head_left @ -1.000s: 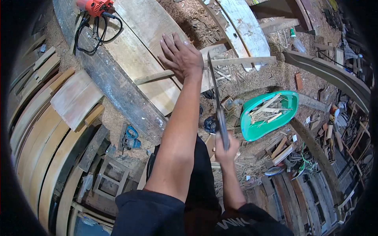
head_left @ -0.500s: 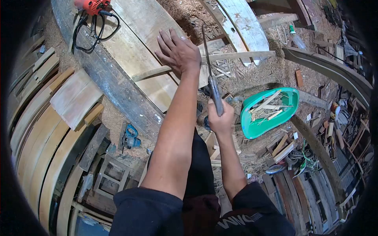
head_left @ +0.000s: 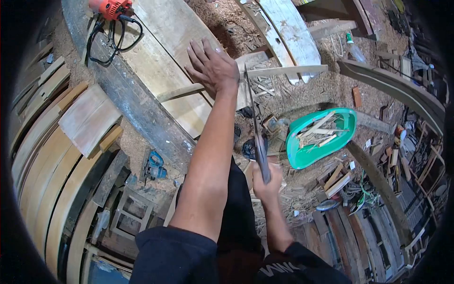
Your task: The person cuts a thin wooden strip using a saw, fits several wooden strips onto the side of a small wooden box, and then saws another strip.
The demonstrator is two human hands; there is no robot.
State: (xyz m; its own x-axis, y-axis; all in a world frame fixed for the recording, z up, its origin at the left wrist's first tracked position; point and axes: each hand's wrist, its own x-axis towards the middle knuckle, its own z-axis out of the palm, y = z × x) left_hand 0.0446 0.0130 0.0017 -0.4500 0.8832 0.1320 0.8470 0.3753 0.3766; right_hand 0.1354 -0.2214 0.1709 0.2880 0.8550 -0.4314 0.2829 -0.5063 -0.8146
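Observation:
A narrow wooden strip (head_left: 283, 70) lies across the pale boards (head_left: 182, 110) and sticks out past their right edge. My left hand (head_left: 213, 68) presses down on the strip, its fingers spread flat over the boards. In my right hand (head_left: 266, 183), closed around the handle, is a handsaw (head_left: 256, 125). Its long blade points away from me, and the tip end meets the strip just right of my left hand. Any cut in the strip is too small to make out.
A green tub (head_left: 326, 154) of wood offcuts stands on the right. A red power tool (head_left: 111, 8) with a black cord rests at upper left. A blue power tool (head_left: 155, 166) sits lower left, near stacked planks (head_left: 56, 175). Shavings cover the floor.
My right hand has drawn the saw back toward my body, so that its tip is now close to the strip. The left hand stays in place on the strip.

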